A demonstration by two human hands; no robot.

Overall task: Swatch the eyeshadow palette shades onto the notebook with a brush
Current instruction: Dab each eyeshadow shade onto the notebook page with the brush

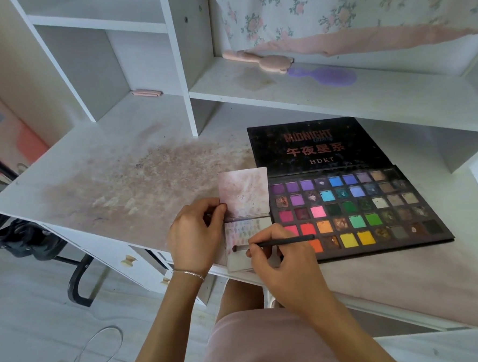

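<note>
A small open notebook (243,193) lies at the desk's front edge, its upper page stained pink and its lower page carrying rows of faint colour swatches. My left hand (196,233) pinches the notebook's left edge near the fold. My right hand (283,258) grips a thin black brush (283,241), whose tip rests on the lower page at the left. Just right of the notebook lies the open black eyeshadow palette (354,210), with several rows of coloured pans and its lid flat behind it.
The white desk (105,172) is smeared with pinkish powder left of the notebook. A pink brush (258,60) and a purple hairbrush (326,74) lie on the shelf behind. A black chair frame (78,277) stands at the lower left.
</note>
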